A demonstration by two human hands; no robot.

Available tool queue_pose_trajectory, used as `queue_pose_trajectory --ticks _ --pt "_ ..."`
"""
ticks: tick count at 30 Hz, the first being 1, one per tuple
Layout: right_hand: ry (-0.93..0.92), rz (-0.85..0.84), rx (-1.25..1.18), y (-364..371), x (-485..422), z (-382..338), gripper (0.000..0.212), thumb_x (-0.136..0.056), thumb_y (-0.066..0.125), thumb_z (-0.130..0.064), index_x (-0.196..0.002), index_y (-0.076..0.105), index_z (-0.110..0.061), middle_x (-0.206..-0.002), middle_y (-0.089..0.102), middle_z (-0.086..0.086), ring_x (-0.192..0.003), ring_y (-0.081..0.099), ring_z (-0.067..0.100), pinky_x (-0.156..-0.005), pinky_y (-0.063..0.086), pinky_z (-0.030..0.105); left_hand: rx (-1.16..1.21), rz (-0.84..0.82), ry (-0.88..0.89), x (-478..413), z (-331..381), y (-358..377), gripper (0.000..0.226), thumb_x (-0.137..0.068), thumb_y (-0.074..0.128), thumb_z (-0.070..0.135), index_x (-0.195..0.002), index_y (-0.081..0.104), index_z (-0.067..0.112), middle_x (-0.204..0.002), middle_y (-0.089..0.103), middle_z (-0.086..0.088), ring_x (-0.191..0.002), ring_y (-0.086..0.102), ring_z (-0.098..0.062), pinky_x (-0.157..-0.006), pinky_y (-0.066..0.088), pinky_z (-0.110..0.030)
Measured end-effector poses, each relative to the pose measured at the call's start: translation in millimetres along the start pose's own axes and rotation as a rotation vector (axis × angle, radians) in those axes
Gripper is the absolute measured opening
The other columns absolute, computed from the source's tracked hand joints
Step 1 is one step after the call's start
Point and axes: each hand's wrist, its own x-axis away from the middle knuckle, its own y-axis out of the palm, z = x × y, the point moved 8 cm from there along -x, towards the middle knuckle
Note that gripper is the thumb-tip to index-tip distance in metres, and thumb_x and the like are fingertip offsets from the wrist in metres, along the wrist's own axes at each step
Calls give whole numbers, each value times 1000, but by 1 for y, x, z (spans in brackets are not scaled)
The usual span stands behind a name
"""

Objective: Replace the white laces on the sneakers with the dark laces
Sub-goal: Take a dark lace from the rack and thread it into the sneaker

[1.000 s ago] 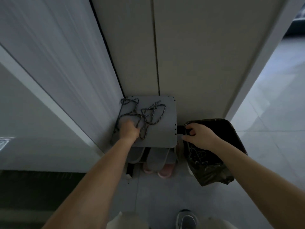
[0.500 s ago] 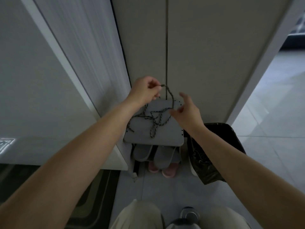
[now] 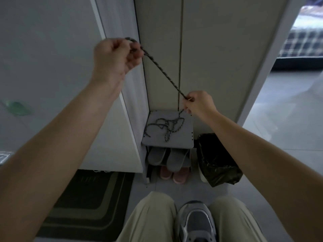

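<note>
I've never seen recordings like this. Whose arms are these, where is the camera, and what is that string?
There is no machine here: a person works with bare hands, and every picture comes from one wide-angle camera worn on the head, looking forward and down. That is why both arms reach in from the bottom edge.

The string is a dark lace. The left hand pinches it up high, and the right hand pinches it lower down, so it runs taut between them. The rest lies tangled on top of a small grey rack in the corner.

Under that top sit grey slippers and pink slippers. A black bin bag stands to the right, and a doormat lies to the left. A grey sneaker shows between the knees.
</note>
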Motion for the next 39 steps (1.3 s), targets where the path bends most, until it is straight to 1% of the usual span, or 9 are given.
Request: queue_pose_trajectory --ticks 8,14,21,25,27,29,32,35,39 --pt "28 43 248 -31 45 29 15 -91 55 -30 -89 65 -20 -82 67 0 -79 62 19 -73 54 35 326 156 28 9 44 -82 19 -96 37 0 -87 52 6 -76 72 -7 -77 70 -20 -73 55 -28" --pt "110 93 345 -63 75 65 15 -90 55 -24 -91 68 -18 -84 65 3 -79 58 23 -67 48 30 230 287 -28 17 33 -141 25 -95 33 2 -83 53 11 -69 70 1 -72 69 -11 -76 56 -24" --pt "196 49 512 -106 124 110 17 -89 54 -26 -79 67 -21 -75 63 4 -70 58 26 -60 49 32 207 475 -145 34 -8 -236 14 -95 39 9 -93 53 8 -87 63 -2 -76 68 -7 -71 55 -20" --pt "290 23 580 -133 149 147 19 -91 56 -29 -82 70 -18 -78 62 4 -73 56 24 -60 46 31 176 510 -245 48 -22 -286 15 -96 42 9 -87 54 9 -91 62 -1 -79 65 -4 -82 53 -19" --pt "309 20 613 -141 160 160 18 -91 57 -28 -88 71 -17 -84 61 5 -76 55 25 -63 46 32 91 466 -335 63 -30 -292 14 -95 44 7 -86 55 7 -80 66 -2 -70 66 -4 -77 54 -16" --pt "331 2 581 -143 170 166 18 -90 58 -29 -86 69 -16 -80 63 5 -74 59 25 -66 49 33 -45 381 -446 86 -46 -282 13 -94 45 4 -86 55 4 -59 68 -1 -54 63 -4 -58 56 -16" --pt "343 -91 349 -125 183 156 18 -89 61 -23 -74 64 -14 -62 68 3 -51 61 17 -57 49 26 -386 222 -558 123 -68 -247 15 -94 48 6 -81 55 7 -51 62 -4 -36 49 -6 -36 41 -15" --pt "317 -192 154 -98 201 122 23 -89 62 -20 -71 66 -7 -58 68 3 -39 50 10 -44 40 19 -579 32 -584 151 -86 -198 8 -94 51 8 -95 56 13 -65 56 -8 -48 42 -13 -39 35 -17" --pt "402 -217 -340 -71 234 84 10 -89 63 -14 -87 68 -6 -72 70 6 -52 55 8 -52 49 21 -733 -450 -559 199 -99 -106 14 -94 53 13 -96 65 18 -77 63 -6 -62 49 -15 -54 39 -24"
